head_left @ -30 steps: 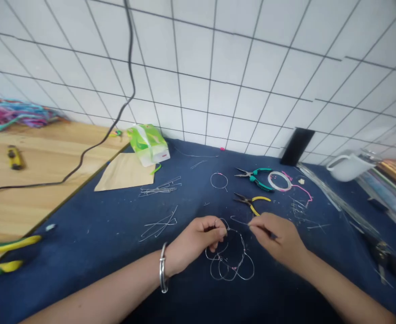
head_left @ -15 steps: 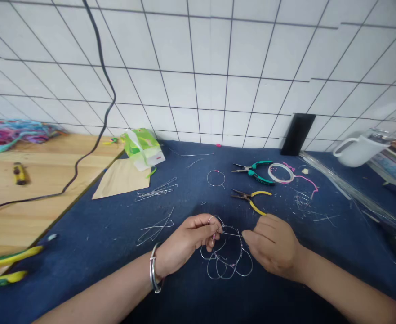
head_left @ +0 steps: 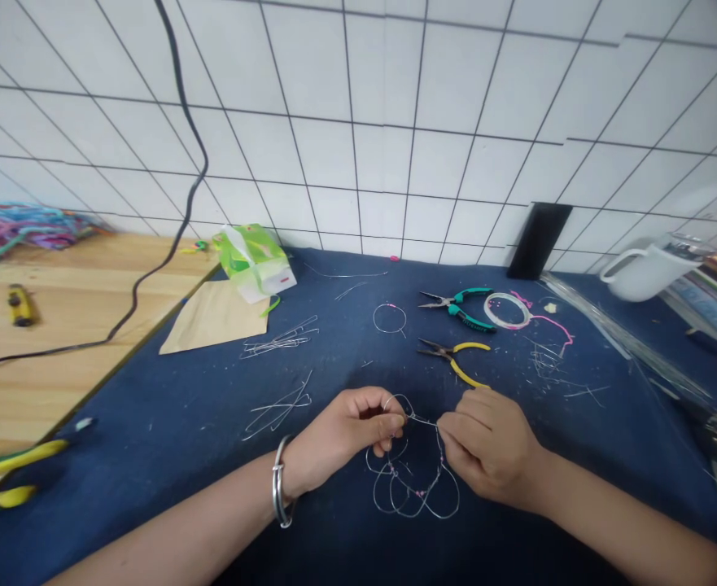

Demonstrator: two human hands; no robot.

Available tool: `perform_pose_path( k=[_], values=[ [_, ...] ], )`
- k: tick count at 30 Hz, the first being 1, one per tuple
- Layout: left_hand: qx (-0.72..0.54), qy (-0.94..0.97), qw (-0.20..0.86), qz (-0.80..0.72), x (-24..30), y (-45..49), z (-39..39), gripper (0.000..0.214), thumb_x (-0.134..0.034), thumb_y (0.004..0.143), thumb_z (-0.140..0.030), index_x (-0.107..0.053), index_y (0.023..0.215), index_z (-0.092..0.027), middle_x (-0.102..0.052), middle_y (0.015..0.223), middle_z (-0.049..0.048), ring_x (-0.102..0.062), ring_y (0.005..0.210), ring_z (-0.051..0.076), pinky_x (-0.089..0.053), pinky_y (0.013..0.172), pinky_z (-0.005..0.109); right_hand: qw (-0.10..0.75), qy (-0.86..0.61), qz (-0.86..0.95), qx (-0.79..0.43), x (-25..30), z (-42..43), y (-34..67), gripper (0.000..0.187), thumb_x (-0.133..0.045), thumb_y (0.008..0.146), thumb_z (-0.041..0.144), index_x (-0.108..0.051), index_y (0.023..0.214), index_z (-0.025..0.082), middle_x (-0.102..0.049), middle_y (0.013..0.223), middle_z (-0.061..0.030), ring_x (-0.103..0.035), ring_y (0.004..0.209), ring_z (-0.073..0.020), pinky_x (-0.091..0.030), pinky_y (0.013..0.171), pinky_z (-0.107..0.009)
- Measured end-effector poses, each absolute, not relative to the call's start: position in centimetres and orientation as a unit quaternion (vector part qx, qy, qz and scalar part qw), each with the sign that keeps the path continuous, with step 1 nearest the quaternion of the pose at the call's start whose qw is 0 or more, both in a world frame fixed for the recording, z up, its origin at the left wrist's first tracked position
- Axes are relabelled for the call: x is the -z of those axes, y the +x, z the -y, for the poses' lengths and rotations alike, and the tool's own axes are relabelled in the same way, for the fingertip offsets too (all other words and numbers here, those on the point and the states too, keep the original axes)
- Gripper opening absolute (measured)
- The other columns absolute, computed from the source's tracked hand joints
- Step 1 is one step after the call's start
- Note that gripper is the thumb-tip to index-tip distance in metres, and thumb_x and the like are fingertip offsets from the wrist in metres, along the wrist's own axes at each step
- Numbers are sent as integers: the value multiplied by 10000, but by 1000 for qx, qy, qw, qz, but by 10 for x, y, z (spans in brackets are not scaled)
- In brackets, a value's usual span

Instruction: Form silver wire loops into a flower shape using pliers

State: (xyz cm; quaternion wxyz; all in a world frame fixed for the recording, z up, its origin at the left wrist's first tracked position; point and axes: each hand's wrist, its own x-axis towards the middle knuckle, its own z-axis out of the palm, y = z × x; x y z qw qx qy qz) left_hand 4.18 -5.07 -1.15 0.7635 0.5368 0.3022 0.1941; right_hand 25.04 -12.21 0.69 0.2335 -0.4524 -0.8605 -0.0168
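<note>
Between my hands is a wire ring with looped wire petals (head_left: 420,493) and small pink beads along it. My left hand (head_left: 358,427), with a silver bangle (head_left: 280,482) at the wrist, pinches the upper left of the ring beside a small wire loop. My right hand (head_left: 493,446) is closed, its thumb and forefinger gripping the wire at the ring's upper right. A short straight stretch of wire runs between the two pinches. Just beyond my right hand lie yellow-handled pliers (head_left: 456,359); the fingertips of that hand are partly hidden.
Green-handled pliers (head_left: 461,308), a white dish of beads (head_left: 508,311) and a single wire ring (head_left: 389,318) lie farther back. Bent wires (head_left: 280,340) sit left of centre. A white mug (head_left: 636,273) and black box (head_left: 539,241) stand by the tiled wall.
My hands still grip the wire ring. The left pinch has shifted slightly, and the petals hang a little lower in view. The whole view has tilted slightly.
</note>
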Motion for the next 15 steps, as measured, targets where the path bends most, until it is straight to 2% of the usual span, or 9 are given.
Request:
perform_pose_path(
  k=[8,15],
  values=[
    [-203,557,740,-318,10,44,53,101,-617,744,-205,-562,763,-122,-513,652,-25,-456,533,55,-396,545,211,246,-421,872,41,-11,126,249,124,-489,764,113,-611,771,134,-470,597,-13,-342,583,-134,-286,544,-298],
    [-216,562,728,-329,6,44,53,77,-591,748,-197,-544,750,-136,-481,646,-35,-415,527,58,-385,497,194,206,-360,903,114,-15,129,250,125,-532,758,128,-601,857,98,-491,590,-12,-386,581,-137,-305,531,-305]
  ],
)
